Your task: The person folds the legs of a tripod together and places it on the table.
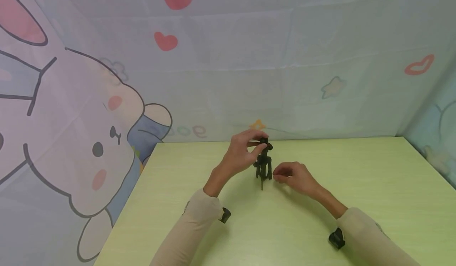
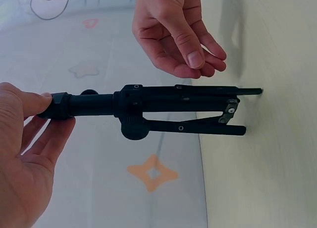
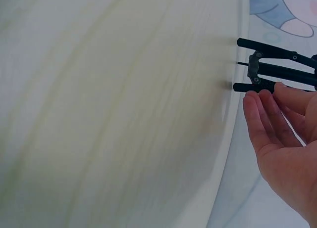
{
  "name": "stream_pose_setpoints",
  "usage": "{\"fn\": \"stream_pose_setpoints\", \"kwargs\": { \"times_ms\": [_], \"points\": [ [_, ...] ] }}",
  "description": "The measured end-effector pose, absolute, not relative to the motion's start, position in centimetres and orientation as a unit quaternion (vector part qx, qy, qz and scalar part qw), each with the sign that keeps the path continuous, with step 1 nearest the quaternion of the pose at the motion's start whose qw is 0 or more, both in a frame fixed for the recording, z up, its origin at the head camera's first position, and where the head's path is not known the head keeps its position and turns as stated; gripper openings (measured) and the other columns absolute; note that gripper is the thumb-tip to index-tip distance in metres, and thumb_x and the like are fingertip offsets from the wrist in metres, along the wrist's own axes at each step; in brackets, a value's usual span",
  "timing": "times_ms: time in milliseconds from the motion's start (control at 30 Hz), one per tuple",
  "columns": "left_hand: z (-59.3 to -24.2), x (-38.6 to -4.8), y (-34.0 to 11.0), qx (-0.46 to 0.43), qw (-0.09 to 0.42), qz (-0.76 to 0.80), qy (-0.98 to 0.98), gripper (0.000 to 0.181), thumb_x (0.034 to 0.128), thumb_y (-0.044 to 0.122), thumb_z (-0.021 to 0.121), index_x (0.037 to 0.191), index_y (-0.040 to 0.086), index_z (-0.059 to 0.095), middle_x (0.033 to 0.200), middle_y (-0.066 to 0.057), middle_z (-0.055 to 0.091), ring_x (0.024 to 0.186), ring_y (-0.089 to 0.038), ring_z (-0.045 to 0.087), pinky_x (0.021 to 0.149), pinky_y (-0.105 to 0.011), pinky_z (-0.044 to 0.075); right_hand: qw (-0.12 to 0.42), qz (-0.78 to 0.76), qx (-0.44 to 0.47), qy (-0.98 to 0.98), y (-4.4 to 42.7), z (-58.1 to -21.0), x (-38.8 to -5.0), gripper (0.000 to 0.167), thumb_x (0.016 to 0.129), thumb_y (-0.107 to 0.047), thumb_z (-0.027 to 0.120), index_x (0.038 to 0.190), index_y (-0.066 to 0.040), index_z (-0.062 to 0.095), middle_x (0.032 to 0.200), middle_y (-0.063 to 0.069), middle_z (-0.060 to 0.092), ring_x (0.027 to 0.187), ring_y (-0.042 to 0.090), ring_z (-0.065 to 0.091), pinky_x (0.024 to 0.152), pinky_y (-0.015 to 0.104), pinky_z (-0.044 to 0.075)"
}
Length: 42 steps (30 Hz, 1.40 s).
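A small black tripod stands upright on the table, its legs close together. In the left wrist view the tripod shows a knob on its side and a small hinged brace between the legs. My left hand pinches the top of it between thumb and fingers. Beside the legs, on the right, is my right hand with loosely bent fingers and nothing held in them. The fingertips look very close to one leg in the right wrist view; whether they touch it I cannot tell.
The pale yellow-green table reaches back to a fabric backdrop printed with hearts and a rabbit. Both sleeved wrists have black devices, such as the one at my right wrist.
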<state>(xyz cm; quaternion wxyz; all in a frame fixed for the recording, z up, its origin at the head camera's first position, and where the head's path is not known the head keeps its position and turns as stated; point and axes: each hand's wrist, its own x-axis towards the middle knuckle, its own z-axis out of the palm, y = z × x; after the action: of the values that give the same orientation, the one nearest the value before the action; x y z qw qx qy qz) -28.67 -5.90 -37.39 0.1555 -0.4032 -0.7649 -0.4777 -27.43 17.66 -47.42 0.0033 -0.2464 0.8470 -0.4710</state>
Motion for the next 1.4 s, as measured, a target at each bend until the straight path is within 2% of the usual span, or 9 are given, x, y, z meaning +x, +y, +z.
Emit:
{"fn": "stream_pose_setpoints", "kwargs": {
  "times_ms": [133, 233, 400, 633, 867, 967, 1233, 1400],
  "points": [
    [-37.4, -28.6, -5.9, -0.409, 0.146, -0.483, -0.760, 0.022, 0.0982, -0.007, 0.067, 0.119, -0.002, 0.069, 0.117, -0.014, 0.070, 0.108, -0.024, 0.070, 0.093, -0.024, 0.059, 0.006, -0.492, -0.228, 0.840, 17.8, -47.5, -27.5, 0.009, 0.096, -0.009, 0.076, 0.104, -0.004, 0.077, 0.093, 0.006, 0.077, 0.088, 0.023, 0.074, 0.074, 0.029, 0.060],
    [-37.5, -28.5, -5.9, -0.414, 0.137, -0.490, -0.755, 0.023, 0.0987, -0.010, 0.064, 0.120, -0.002, 0.069, 0.118, -0.015, 0.070, 0.109, -0.025, 0.069, 0.095, -0.028, 0.059, 0.012, -0.509, -0.224, 0.831, 17.8, -47.5, -27.5, 0.011, 0.098, -0.009, 0.074, 0.107, -0.003, 0.076, 0.097, 0.011, 0.076, 0.091, 0.027, 0.074, 0.076, 0.034, 0.062],
    [-37.5, -28.4, -5.9, -0.414, 0.125, -0.498, -0.751, 0.026, 0.0985, -0.013, 0.061, 0.121, -0.001, 0.069, 0.119, -0.015, 0.070, 0.112, -0.025, 0.069, 0.096, -0.029, 0.058, 0.027, -0.526, -0.221, 0.821, 17.5, -47.6, -27.6, 0.014, 0.099, -0.010, 0.072, 0.111, -0.002, 0.075, 0.103, 0.013, 0.076, 0.095, 0.027, 0.074, 0.079, 0.041, 0.064],
    [-37.2, -28.4, -6.0, -0.413, 0.100, -0.510, -0.748, 0.030, 0.0978, -0.017, 0.056, 0.118, 0.001, 0.070, 0.120, -0.011, 0.072, 0.114, -0.022, 0.068, 0.095, -0.027, 0.059, 0.062, -0.553, -0.230, 0.799, 16.9, -47.7, -27.9, 0.016, 0.099, -0.004, 0.071, 0.113, 0.000, 0.074, 0.107, 0.013, 0.075, 0.102, 0.033, 0.073, 0.084, 0.039, 0.064],
    [-36.8, -28.6, -6.2, -0.416, 0.070, -0.512, -0.749, 0.028, 0.0987, -0.015, 0.052, 0.115, 0.000, 0.070, 0.124, -0.013, 0.071, 0.117, -0.022, 0.068, 0.098, -0.027, 0.057, 0.101, -0.582, -0.208, 0.780, 16.7, -47.8, -28.0, 0.018, 0.099, -0.004, 0.070, 0.115, 0.004, 0.071, 0.110, 0.017, 0.074, 0.106, 0.033, 0.071, 0.089, 0.037, 0.062],
    [-36.4, -28.6, -6.3, -0.412, 0.069, -0.499, -0.759, 0.029, 0.0971, -0.012, 0.053, 0.116, 0.001, 0.071, 0.123, -0.013, 0.071, 0.115, -0.019, 0.068, 0.096, -0.026, 0.058, 0.114, -0.604, -0.188, 0.766, 16.5, -47.9, -28.0, 0.022, 0.098, -0.004, 0.071, 0.118, 0.006, 0.068, 0.113, 0.018, 0.073, 0.108, 0.030, 0.070, 0.090, 0.037, 0.062],
    [-35.2, -28.7, -6.4, -0.415, 0.071, -0.439, -0.794, 0.019, 0.0970, 0.003, 0.069, 0.116, 0.000, 0.070, 0.113, -0.012, 0.070, 0.098, -0.024, 0.072, 0.088, -0.023, 0.060, 0.160, -0.649, -0.169, 0.724, 16.3, -47.6, -28.1, 0.037, 0.100, -0.001, 0.066, 0.134, 0.011, 0.056, 0.128, 0.024, 0.063, 0.118, 0.029, 0.066, 0.101, 0.042, 0.057],
    [-34.7, -28.8, -6.4, -0.405, 0.051, -0.416, -0.813, 0.020, 0.0967, 0.005, 0.073, 0.116, -0.001, 0.071, 0.112, -0.011, 0.070, 0.096, -0.022, 0.072, 0.085, -0.024, 0.061, 0.199, -0.661, -0.162, 0.705, 16.5, -48.1, -28.8, 0.037, 0.100, 0.001, 0.065, 0.134, 0.010, 0.056, 0.129, 0.022, 0.064, 0.116, 0.023, 0.065, 0.103, 0.041, 0.056]
  ]
}}
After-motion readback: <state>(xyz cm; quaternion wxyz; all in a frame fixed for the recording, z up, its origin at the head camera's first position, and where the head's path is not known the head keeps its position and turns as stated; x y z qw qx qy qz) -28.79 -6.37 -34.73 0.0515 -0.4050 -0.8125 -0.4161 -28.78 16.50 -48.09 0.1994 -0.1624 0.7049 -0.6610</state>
